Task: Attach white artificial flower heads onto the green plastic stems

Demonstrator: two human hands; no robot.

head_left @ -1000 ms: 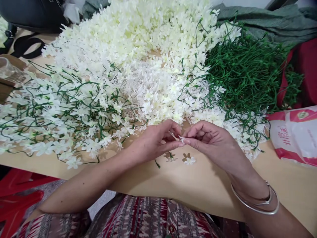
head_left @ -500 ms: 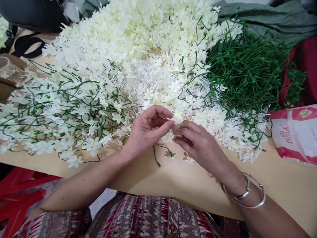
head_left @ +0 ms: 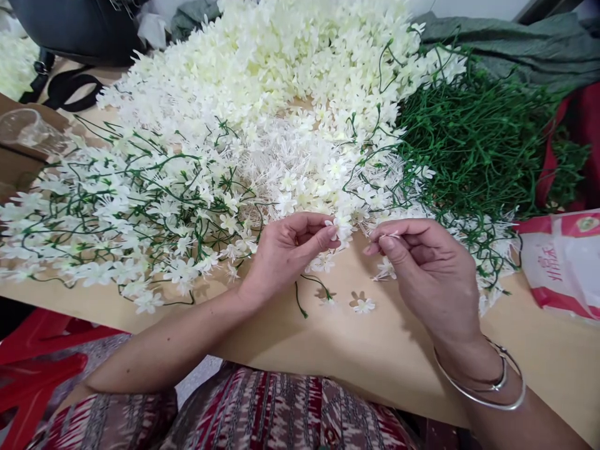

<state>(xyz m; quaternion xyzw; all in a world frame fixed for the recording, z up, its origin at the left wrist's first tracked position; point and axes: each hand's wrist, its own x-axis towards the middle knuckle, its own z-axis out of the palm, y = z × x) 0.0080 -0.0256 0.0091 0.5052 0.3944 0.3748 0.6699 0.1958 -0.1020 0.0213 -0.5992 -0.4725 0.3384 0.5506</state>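
My left hand (head_left: pixel 285 253) pinches a white artificial flower (head_left: pixel 343 227) between thumb and fingertips, above the near edge of the flower pile. To its right and apart from it, my right hand (head_left: pixel 435 275) is closed, thumb against fingers, on a thin white stamen piece (head_left: pixel 390 235); only its tip shows. Below the hands, a loose white flower head (head_left: pixel 364 305) and a green stem (head_left: pixel 300 301) lie on the table (head_left: pixel 323 344). Between and behind the hands spread white stamens (head_left: pixel 269 164) and loose petals.
Flowers on green stems (head_left: pixel 154 206) heap at the left. Cream petals (head_left: pixel 281 50) pile at the back, bare green stems (head_left: pixel 473 137) at the right. A red-and-white packet (head_left: pixel 562 262), a clear plastic cup (head_left: pixel 32 130) and a black bag (head_left: pixel 77 28) stand around them.
My right hand has drawn away to the right from the left hand, with a white stamen piece in its fingertips. My left hand keeps the flower, almost in place. The view has shifted slightly.
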